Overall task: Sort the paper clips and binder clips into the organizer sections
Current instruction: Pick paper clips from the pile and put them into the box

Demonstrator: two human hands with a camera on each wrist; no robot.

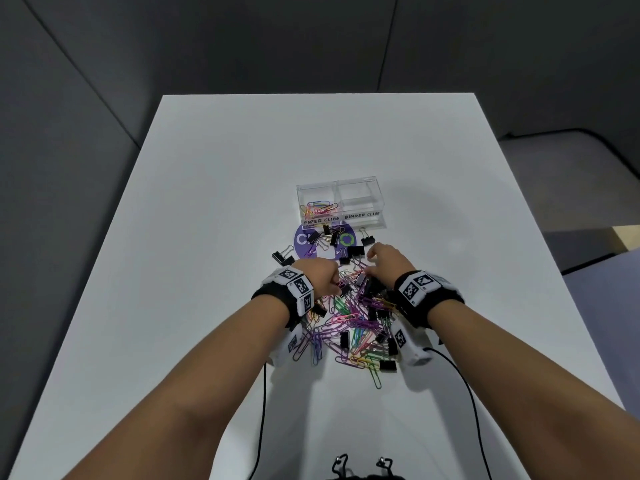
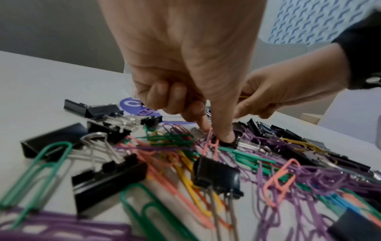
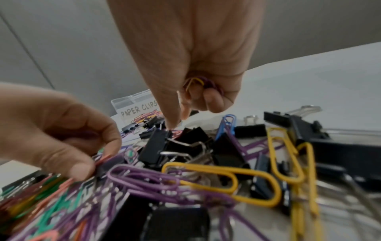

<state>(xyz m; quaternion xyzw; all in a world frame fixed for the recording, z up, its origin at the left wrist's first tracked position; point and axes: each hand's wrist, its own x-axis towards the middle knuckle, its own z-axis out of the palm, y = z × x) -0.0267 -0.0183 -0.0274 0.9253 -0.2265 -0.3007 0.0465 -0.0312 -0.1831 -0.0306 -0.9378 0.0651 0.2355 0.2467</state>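
Observation:
A clear two-part organizer [image 1: 360, 218] stands past the pile. Its left section, labelled PAPER CLIPS [image 3: 138, 110], holds several coloured paper clips [image 1: 320, 208]; nothing shows in the BINDER CLIPS section [image 1: 362, 202]. A tangled pile of coloured paper clips [image 1: 349, 320] and black binder clips [image 2: 218, 176] lies before me. My left hand [image 2: 216, 133] pinches a pink paper clip [image 2: 213, 144] in the pile with thumb and forefinger. My right hand [image 3: 177, 120] grips yellow and purple paper clips [image 3: 199, 82] in its curled fingers, while its forefinger and thumb reach down to the pile.
A round purple sticker [image 1: 303, 241] lies on the white table [image 1: 207, 202] between pile and organizer, with loose binder clips [image 1: 284, 258] around it. Black cables [image 1: 263, 410] run from my wrists toward the near edge. Grey walls stand beyond the table's left and far edges.

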